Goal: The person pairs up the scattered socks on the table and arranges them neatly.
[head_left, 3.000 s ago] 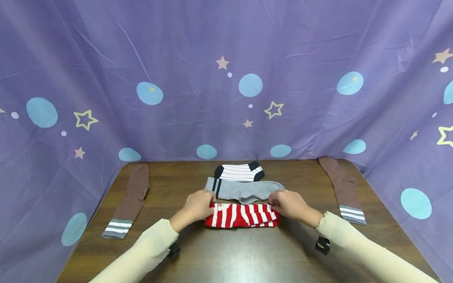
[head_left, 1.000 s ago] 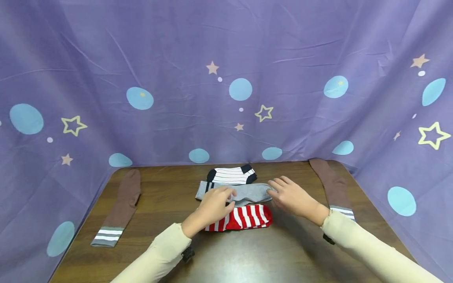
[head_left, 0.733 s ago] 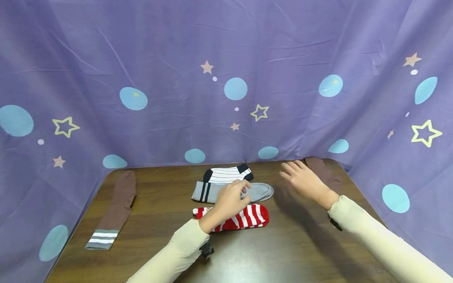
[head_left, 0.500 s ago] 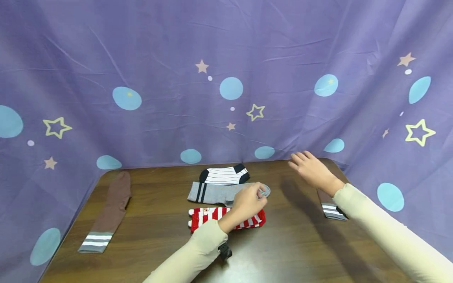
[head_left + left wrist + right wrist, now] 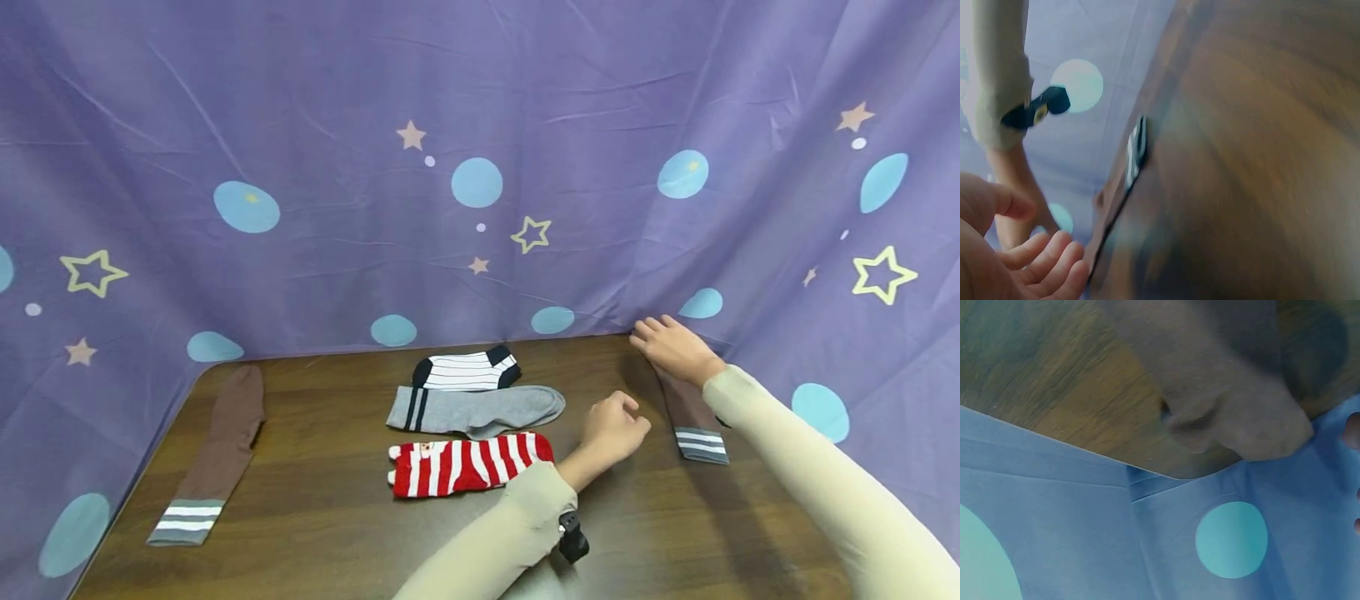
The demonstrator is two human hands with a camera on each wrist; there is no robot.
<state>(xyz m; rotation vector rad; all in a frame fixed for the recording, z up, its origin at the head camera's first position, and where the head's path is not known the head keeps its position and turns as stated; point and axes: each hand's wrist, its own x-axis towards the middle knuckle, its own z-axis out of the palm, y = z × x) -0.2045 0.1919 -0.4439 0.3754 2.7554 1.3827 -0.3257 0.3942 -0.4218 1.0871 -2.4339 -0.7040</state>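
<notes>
Sleeves (image 5: 491, 533) of pale cream fabric cover both arms, which reach in from the near side and angle toward the right. The left hand (image 5: 611, 429) is above the table between the red-and-white striped sock (image 5: 468, 468) and the right brown sock (image 5: 703, 417); its fingers are loosely bent, thumb apart, with nothing in its grasp. Farther off, the right hand (image 5: 673, 348) is over the far part of the right brown sock, fingers extended and gripping nothing. This sock lies lengthwise on the right, its white-banded cuff nearest.

The table (image 5: 315, 500) is dark, grained wood with rounded far corners. Across its middle lie a black-and-white sock (image 5: 465, 372), a grey sock (image 5: 480, 408) and the striped one, far to near; a second brown sock (image 5: 217, 454) lies on the left. Purple cloth (image 5: 337, 283) with blue spots and stars hangs behind and along both sides.
</notes>
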